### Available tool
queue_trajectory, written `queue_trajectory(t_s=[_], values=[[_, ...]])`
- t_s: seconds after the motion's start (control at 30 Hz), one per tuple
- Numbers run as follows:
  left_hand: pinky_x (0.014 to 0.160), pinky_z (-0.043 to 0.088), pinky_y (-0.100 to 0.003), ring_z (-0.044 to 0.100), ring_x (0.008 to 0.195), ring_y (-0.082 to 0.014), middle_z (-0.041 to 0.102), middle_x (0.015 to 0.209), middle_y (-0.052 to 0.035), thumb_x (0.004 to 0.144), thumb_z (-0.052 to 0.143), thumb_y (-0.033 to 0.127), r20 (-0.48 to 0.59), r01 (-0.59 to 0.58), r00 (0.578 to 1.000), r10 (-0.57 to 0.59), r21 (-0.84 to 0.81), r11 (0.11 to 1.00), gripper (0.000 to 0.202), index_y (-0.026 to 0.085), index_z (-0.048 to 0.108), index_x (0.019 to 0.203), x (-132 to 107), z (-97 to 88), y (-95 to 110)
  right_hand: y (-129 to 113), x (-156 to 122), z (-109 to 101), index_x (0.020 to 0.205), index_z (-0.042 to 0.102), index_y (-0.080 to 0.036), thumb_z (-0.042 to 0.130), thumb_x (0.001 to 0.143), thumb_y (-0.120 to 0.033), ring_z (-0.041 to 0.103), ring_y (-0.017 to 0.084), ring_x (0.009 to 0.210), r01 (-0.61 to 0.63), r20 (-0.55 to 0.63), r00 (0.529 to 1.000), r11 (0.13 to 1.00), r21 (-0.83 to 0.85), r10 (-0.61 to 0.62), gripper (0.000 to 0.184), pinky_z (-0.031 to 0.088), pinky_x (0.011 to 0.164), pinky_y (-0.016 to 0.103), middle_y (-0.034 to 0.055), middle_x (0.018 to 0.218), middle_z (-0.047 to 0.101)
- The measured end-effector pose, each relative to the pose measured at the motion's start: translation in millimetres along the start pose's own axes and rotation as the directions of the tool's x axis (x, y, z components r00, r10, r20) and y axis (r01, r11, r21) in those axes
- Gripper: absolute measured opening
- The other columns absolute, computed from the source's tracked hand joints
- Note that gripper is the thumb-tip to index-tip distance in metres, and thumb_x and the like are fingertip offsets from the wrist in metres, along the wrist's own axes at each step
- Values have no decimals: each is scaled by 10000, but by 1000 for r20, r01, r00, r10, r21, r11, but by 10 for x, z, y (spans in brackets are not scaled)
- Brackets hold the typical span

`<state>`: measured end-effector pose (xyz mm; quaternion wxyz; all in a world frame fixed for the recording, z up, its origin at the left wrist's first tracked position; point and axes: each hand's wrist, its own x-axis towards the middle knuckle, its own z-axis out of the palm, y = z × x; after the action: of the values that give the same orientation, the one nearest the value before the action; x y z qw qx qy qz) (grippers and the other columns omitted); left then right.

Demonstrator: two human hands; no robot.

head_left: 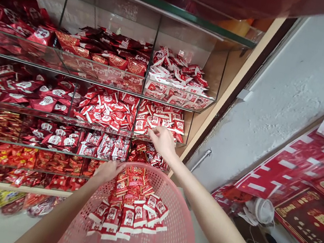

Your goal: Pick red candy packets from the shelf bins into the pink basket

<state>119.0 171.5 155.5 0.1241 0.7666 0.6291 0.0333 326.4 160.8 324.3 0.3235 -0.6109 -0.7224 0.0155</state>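
My left hand (107,170) grips the far rim of a pink perforated plastic basket (173,239), which holds a pile of red and white candy packets (131,211). My right hand (162,141) reaches into a clear shelf bin of the same red and white packets (162,121), with its fingers pinched on packets at the bin's front edge. The bin sits at the right end of the second row of a glass display rack (95,77).
The rack has several rows of clear bins filled with red wrapped sweets. A wooden frame edge (232,87) borders it on the right, beside a grey wall (292,85). Red paper decorations (297,169) lie lower right. More packets lie on the counter lower left.
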Motion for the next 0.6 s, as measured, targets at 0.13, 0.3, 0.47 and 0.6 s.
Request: queue_trajectory(t_s=[0.13, 0.3, 0.47, 0.6], values=[[756, 465, -359, 652, 903, -292, 696, 936, -164, 860, 211, 600, 3, 5, 1000, -5, -1, 1000, 624, 164, 624, 1030, 0, -2, 2, -187, 216, 138, 598, 583, -141, 538, 811, -455, 549, 161, 734, -121, 79, 990, 992, 24, 118, 383, 383, 686, 294, 80, 855, 581], [754, 466, -369, 651, 904, -298, 695, 946, -170, 856, 195, 614, 3, -11, 1000, 11, 16, 1000, 647, 164, 614, 1054, -13, -27, 12, -174, 300, 245, 517, 505, -159, 571, 777, -288, 493, 115, 606, -193, 108, 978, 970, 145, 179, 298, 368, 648, 265, -13, 598, 509], [760, 465, -370, 649, 909, -295, 697, 946, -176, 859, 194, 608, 15, -8, 1000, 7, 24, 1000, 644, 159, 614, 1049, -17, -36, 24, 25, 143, 76, 562, 522, -149, 561, 774, -318, 461, 94, 607, -87, -61, 989, 853, 515, 137, 274, 363, 666, 244, -37, 593, 504], [750, 466, -368, 644, 913, -306, 689, 959, -182, 864, 199, 591, 14, -18, 1000, 17, 39, 999, 637, 137, 620, 1016, -7, -25, 28, 180, -356, -60, 613, 515, -159, 584, 761, -442, 394, 74, 537, -82, -18, 991, 715, 694, 131, 326, 333, 568, 220, -51, 579, 463]])
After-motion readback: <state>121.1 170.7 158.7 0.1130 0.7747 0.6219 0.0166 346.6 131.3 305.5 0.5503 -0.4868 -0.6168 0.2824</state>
